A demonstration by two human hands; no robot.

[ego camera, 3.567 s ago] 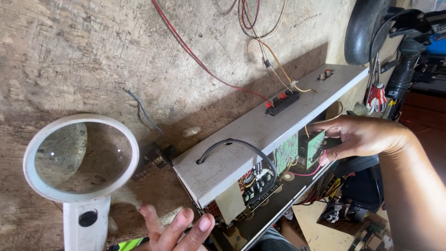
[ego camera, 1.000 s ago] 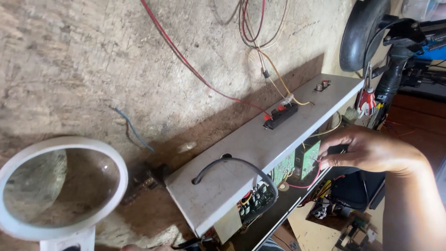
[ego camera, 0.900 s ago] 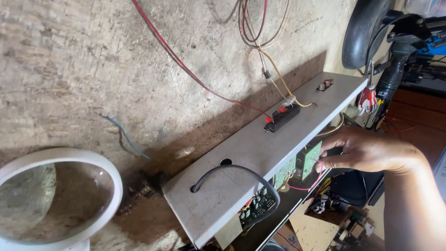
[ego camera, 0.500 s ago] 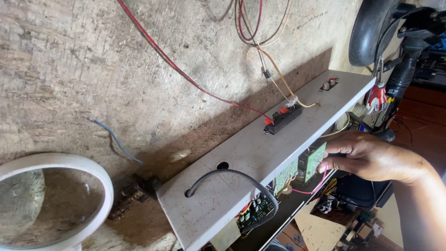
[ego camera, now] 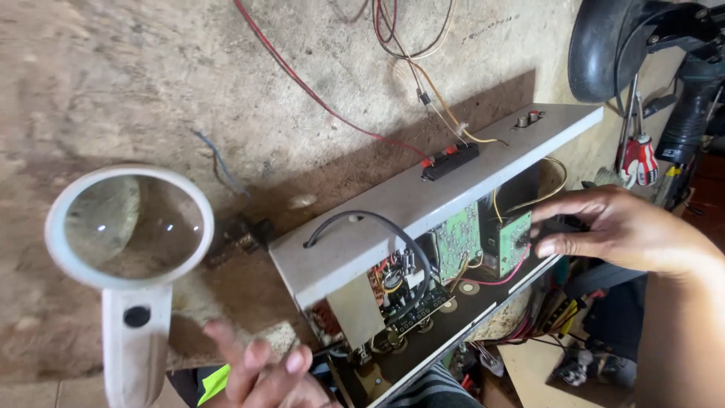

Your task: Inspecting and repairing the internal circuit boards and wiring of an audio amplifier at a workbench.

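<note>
An open grey metal chassis (ego camera: 423,204) lies tilted across the right half of the surface (ego camera: 113,83), its long top panel running from near the front edge up toward the back right corner. Inside it sit two small green circuit boards (ego camera: 461,242), standing side by side, with a darker board (ego camera: 411,306) packed with components lower down, and red and yellow wires threaded between them. A black cable (ego camera: 377,223) loops out of a hole in the top panel and down into the open side. A black terminal strip (ego camera: 451,161) is fixed on the panel, with red and brown wires (ego camera: 317,94) running from it across the surface toward the back edge.

The right hand (ego camera: 627,230) reaches into the open side of the chassis, its grip pinched on a dark part just beside the right-hand green board. The left hand (ego camera: 260,374) hovers at the front edge, blurred, fingers spread and holding nothing.

A white-framed magnifying glass (ego camera: 132,230) stands near the front left corner, its handle pointing down. The surface is worn, stained wood. Beyond its right edge hang a black rounded object (ego camera: 604,45) and a red-handled tool (ego camera: 640,159).
</note>
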